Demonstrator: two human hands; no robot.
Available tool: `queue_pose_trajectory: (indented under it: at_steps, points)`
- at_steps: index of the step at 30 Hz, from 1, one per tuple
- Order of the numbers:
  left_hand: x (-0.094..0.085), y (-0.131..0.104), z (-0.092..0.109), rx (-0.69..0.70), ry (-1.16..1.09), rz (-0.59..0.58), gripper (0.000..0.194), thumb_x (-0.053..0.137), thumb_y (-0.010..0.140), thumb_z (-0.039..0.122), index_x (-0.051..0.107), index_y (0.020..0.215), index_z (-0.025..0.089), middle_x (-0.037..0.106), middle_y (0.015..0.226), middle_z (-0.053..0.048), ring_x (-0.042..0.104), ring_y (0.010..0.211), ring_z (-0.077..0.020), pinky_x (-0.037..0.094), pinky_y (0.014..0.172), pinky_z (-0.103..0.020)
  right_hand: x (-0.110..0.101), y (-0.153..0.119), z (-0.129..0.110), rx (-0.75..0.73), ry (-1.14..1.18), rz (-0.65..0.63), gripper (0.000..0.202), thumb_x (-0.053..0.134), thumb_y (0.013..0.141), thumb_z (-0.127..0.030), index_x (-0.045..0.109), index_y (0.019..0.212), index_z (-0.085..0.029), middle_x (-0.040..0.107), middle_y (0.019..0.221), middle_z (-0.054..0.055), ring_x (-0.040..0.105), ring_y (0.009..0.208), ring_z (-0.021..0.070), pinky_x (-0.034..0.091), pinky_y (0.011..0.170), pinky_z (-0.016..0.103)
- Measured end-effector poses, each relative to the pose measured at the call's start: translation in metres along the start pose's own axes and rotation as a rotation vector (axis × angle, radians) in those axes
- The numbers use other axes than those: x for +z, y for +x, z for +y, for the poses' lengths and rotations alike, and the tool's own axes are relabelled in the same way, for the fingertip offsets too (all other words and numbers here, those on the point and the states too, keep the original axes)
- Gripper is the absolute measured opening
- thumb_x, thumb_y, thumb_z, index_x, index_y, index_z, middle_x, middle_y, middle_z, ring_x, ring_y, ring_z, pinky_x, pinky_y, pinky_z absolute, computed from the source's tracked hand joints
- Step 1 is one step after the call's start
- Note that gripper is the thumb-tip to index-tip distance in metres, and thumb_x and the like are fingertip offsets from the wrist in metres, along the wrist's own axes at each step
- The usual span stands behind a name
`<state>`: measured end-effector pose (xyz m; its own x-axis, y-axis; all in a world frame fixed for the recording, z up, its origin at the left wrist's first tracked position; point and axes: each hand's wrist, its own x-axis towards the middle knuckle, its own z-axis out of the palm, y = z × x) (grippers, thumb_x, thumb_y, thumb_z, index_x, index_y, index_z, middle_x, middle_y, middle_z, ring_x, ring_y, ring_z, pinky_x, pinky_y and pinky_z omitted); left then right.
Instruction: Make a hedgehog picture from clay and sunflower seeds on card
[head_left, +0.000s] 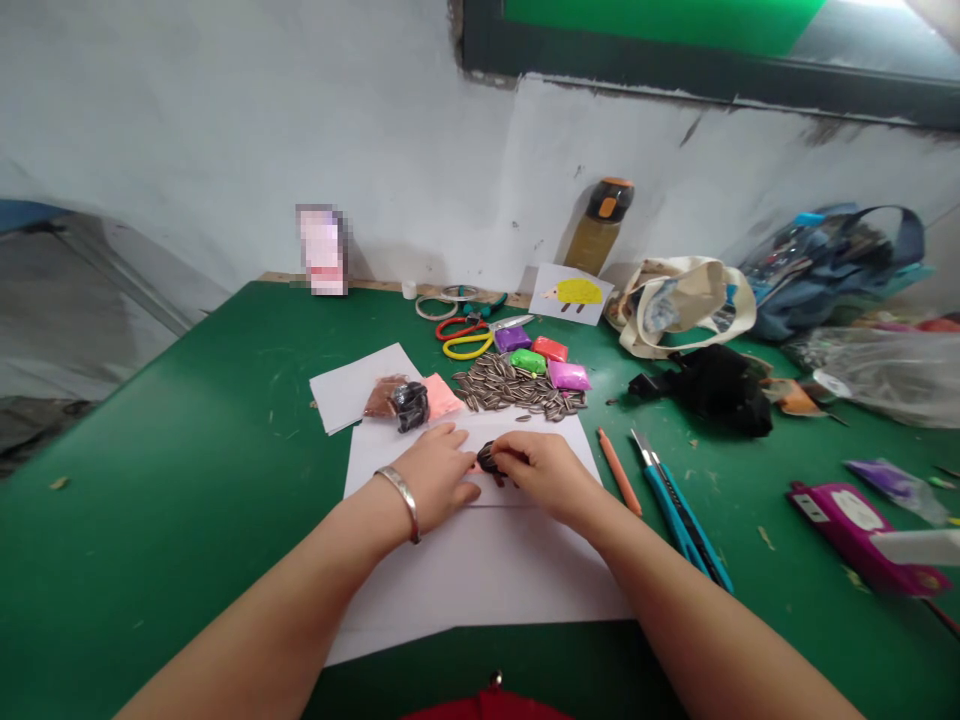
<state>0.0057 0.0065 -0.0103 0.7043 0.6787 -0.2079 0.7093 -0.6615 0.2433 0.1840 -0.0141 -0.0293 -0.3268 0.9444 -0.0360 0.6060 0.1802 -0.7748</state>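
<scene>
My left hand (439, 475) lies on the white paper (480, 570) with its fingers spread, steadying the small sheet. My right hand (544, 470) is closed in a pinch at a dark, rounded clay shape (487, 457) on that sheet. Its fingertips hide whatever is between them. Small pink and brown parts show around the dark shape. Just beyond my hands lies a pile of striped sunflower seeds (510, 385). Close to my left fingers are a black clay packet (411, 405), a brown packet (384, 397) and a salmon-pink one (442, 397).
Purple, red, green and pink clay packets (570, 376) border the seeds. Scissors (469, 345) lie behind. A hedgehog picture card (571, 293) leans before a bottle (598, 230). Rightward are an orange clay tool (619, 470), a blue utility knife (682, 515), a black bag (712, 390) and a magenta case (862, 535).
</scene>
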Motion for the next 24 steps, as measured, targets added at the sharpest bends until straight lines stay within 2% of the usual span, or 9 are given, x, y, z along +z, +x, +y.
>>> queue_pose_trajectory:
  at_steps: [9,13,24]
  points:
    - [0.0,0.0,0.001,-0.004,0.023,-0.004,0.019,0.057,0.08,0.029,0.066,0.086,0.013,0.056,0.091,-0.009,0.047,0.091,-0.0238,0.038,0.079,-0.035,0.011,0.005,0.009,-0.007,-0.059,0.058,0.019,0.048,0.084,-0.018,0.063,0.073,-0.021,0.065,0.066,-0.003,0.055,0.062,0.0105,0.035,0.06,0.021]
    - [0.002,0.0,-0.001,0.015,0.024,0.033,0.019,0.057,0.08,0.03,0.065,0.084,0.014,0.055,0.089,-0.009,0.048,0.089,-0.0229,0.039,0.077,-0.035,0.014,0.005,0.012,-0.015,-0.127,0.067,0.018,0.048,0.084,-0.019,0.062,0.072,-0.021,0.065,0.067,-0.003,0.054,0.062,0.0108,0.033,0.058,0.021]
    - [0.003,0.0,-0.001,0.019,0.006,0.053,0.016,0.057,0.079,0.029,0.064,0.079,0.014,0.055,0.086,-0.008,0.048,0.085,-0.0226,0.038,0.074,-0.035,0.016,0.005,0.007,-0.097,-0.299,0.084,0.019,0.047,0.084,-0.014,0.059,0.071,-0.018,0.063,0.072,0.001,0.052,0.069,0.0132,0.033,0.063,0.023]
